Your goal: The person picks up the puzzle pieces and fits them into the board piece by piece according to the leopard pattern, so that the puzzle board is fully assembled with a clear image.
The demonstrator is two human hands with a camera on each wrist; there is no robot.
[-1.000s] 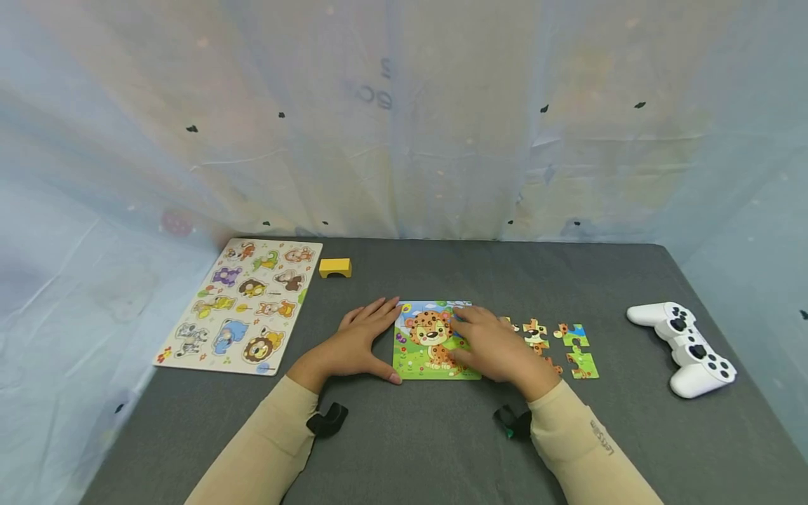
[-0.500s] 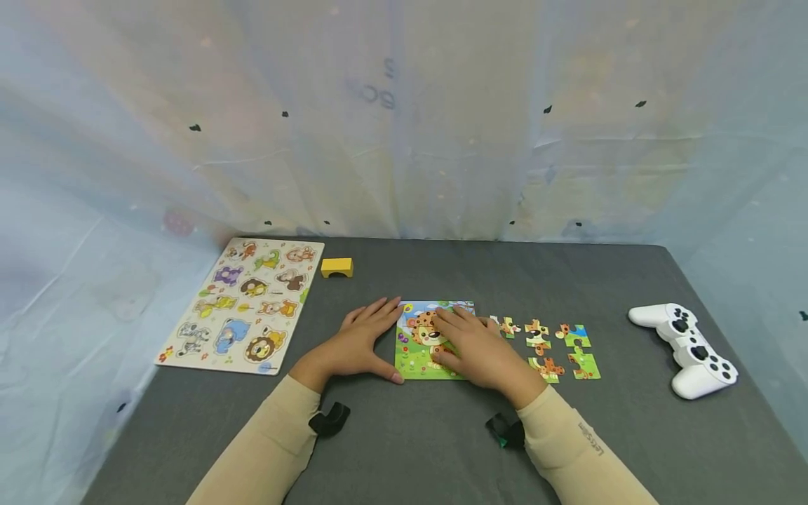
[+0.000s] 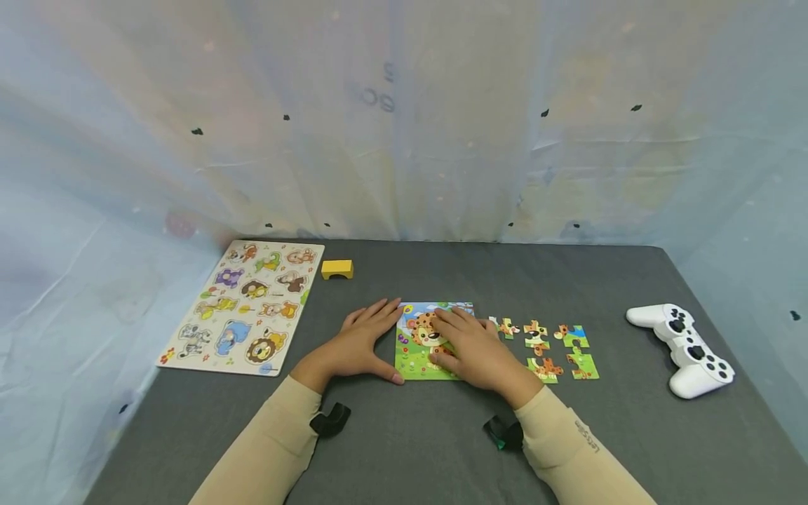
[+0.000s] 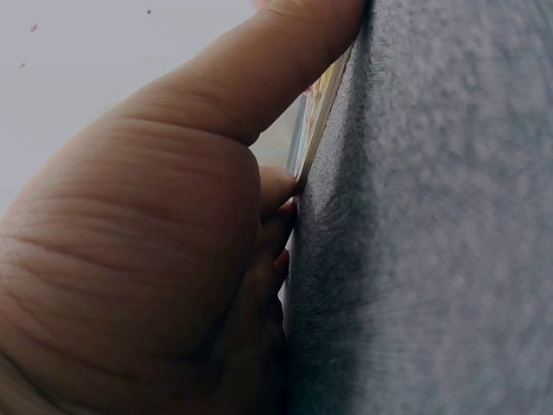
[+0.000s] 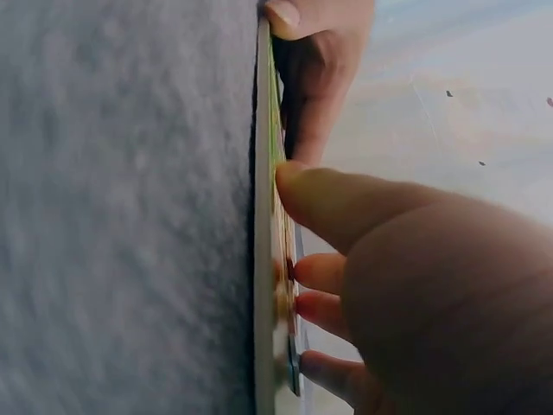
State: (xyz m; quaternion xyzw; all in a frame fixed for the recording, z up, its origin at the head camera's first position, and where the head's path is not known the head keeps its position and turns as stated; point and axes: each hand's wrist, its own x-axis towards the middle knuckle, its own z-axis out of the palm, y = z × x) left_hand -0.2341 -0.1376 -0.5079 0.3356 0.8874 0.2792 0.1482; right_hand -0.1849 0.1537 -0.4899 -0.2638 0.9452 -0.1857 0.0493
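Observation:
A square jigsaw board [image 3: 412,366] with a spotted cub on a green and blue ground lies on the table in the head view. My left hand [image 3: 350,347] rests against its left edge, fingers spread and thumb at the near corner. Over its right half lies my right hand [image 3: 476,351], covering part of the picture. In the right wrist view, the fingertips [image 5: 320,274] and thumb touch the top of the board [image 5: 263,233], seen edge-on. Loose jigsaw pieces [image 3: 536,333] lie in small clusters just right of this hand.
An animal peg puzzle board [image 3: 243,305] lies at the left, with a yellow arch block [image 3: 337,268] near its far right corner. At the right is a white game controller [image 3: 684,351]. Pale sheeting [image 3: 442,140] hangs behind the grey table [image 3: 404,449].
My right hand has shifted left across the jigsaw board, exposing more of the loose pieces beside it. The left hand has stayed at the board's left edge.

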